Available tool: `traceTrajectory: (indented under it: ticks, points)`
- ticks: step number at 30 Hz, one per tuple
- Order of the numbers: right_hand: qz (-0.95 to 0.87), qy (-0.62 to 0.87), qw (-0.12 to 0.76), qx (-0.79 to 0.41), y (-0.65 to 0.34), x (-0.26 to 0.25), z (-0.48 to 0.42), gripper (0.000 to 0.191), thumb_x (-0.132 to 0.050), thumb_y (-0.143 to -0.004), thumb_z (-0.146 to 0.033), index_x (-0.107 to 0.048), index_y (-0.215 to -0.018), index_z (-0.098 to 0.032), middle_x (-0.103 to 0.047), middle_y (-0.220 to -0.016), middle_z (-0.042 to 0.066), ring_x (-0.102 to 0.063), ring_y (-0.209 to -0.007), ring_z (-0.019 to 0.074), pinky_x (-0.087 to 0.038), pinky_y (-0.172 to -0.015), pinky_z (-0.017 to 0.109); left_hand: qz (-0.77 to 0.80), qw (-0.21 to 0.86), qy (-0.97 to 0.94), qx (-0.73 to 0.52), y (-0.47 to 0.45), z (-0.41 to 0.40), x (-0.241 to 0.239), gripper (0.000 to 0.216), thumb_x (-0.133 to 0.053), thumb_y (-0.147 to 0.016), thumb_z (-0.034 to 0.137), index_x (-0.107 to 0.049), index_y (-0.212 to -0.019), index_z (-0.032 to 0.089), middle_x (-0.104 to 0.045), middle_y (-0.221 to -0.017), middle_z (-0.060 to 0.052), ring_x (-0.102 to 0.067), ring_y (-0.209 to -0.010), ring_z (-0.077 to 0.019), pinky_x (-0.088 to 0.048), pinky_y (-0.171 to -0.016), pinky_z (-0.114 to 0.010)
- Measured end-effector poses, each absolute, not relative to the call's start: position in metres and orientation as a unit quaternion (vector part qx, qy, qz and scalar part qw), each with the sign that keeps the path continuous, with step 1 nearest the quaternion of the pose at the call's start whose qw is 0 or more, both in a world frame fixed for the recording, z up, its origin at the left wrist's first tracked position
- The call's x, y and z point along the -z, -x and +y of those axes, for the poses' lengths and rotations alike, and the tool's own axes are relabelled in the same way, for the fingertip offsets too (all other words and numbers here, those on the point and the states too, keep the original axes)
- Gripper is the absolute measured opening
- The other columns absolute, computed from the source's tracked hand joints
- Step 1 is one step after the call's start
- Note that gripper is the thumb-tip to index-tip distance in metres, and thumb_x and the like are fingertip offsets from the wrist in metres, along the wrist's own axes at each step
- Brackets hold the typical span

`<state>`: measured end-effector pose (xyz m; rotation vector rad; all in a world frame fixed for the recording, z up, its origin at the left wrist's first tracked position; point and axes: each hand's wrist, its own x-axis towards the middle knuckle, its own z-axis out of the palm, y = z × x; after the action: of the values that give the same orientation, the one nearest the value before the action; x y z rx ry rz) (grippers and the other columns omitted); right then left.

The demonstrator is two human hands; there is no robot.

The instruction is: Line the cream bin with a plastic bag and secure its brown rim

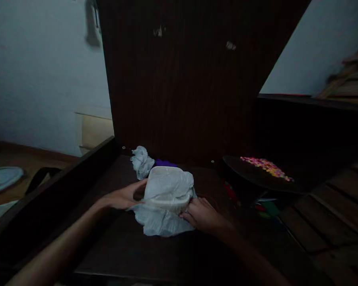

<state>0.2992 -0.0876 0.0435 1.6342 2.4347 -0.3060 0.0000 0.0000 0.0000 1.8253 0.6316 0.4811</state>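
A white rounded container wrapped in a pale plastic bag (168, 186) sits on a dark wooden surface (128, 250) in the middle of the view. My left hand (122, 196) reaches to its left side, fingers curved against the bag. My right hand (201, 214) grips the bag's lower right edge with closed fingers. A crumpled white wad of plastic (141, 161) lies just behind the container, with something purple (165, 163) beside it.
A tall dark wooden panel (181, 79) stands upright behind. A dark raised rail (53, 194) runs along the left. At the right, a dark tray with pink and yellow bits (267, 167) sits low. A pale plate (2, 178) lies on the floor far left.
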Motion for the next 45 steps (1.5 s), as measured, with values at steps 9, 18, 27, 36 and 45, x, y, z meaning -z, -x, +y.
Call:
traceTrajectory:
  ticks: [9, 18, 27, 36, 45]
  points:
    - [0.815, -0.568, 0.058, 0.096, -0.312, -0.043, -0.085, 0.035, -0.062, -0.097, -0.04, -0.072, -0.118, -0.014, -0.07, -0.122, 0.018, -0.065, -0.116, 0.0341, -0.047, -0.093, 0.04, 0.311, 0.426, -0.825, -0.2, 0.003, -0.001, -0.005, 0.098, -0.086, -0.072, 0.033, -0.037, -0.156, 0.021, -0.045, -0.158, -0.016, -0.043, -0.146, -0.0374, -0.031, -0.123, -0.054]
    - [0.859, -0.466, -0.171, 0.121, -0.331, -0.074, -0.11, 0.032, -0.072, -0.09, -0.049, -0.073, -0.081, -0.019, -0.072, -0.073, 0.0, -0.064, -0.066, 0.0137, -0.035, -0.061, 0.025, 0.345, 0.405, -0.769, -0.354, -0.006, -0.037, -0.069, 0.055, -0.056, -0.099, 0.046, -0.049, -0.149, 0.026, -0.051, -0.156, -0.008, -0.047, -0.143, -0.0305, -0.04, -0.119, -0.044]
    - [0.852, -0.413, -0.29, -0.14, -0.302, -0.031, -0.11, 0.038, -0.052, -0.104, -0.03, -0.066, -0.071, -0.02, -0.068, -0.061, -0.001, -0.059, -0.052, 0.0126, -0.029, -0.06, 0.031, 0.348, 0.358, -0.797, -0.341, -0.049, 0.005, -0.071, 0.051, -0.052, -0.096, 0.056, -0.07, -0.126, 0.019, -0.073, -0.124, -0.01, -0.066, -0.113, -0.0284, -0.05, -0.1, -0.038]
    - [0.846, -0.398, -0.321, -0.149, -0.305, -0.024, -0.111, 0.033, -0.051, -0.098, -0.019, -0.06, -0.067, -0.019, -0.062, -0.058, -0.002, -0.056, -0.051, 0.0106, -0.032, -0.061, 0.028, 0.362, 0.517, -0.679, -0.375, -0.058, 0.029, -0.053, 0.031, -0.071, -0.081, 0.047, -0.074, -0.093, 0.019, -0.069, -0.087, -0.003, -0.062, -0.078, -0.0179, -0.046, -0.067, -0.026]
    - [0.858, -0.436, -0.266, -0.055, -0.315, -0.021, -0.112, 0.026, -0.054, -0.096, -0.02, -0.064, -0.072, -0.018, -0.067, -0.064, -0.002, -0.061, -0.057, 0.0113, -0.031, -0.062, 0.028, 0.368, 0.594, -0.592, -0.402, -0.064, 0.04, -0.055, 0.025, -0.078, -0.064, 0.035, -0.062, -0.075, 0.018, -0.061, -0.072, -0.001, -0.056, -0.063, -0.0147, -0.04, -0.056, -0.024]
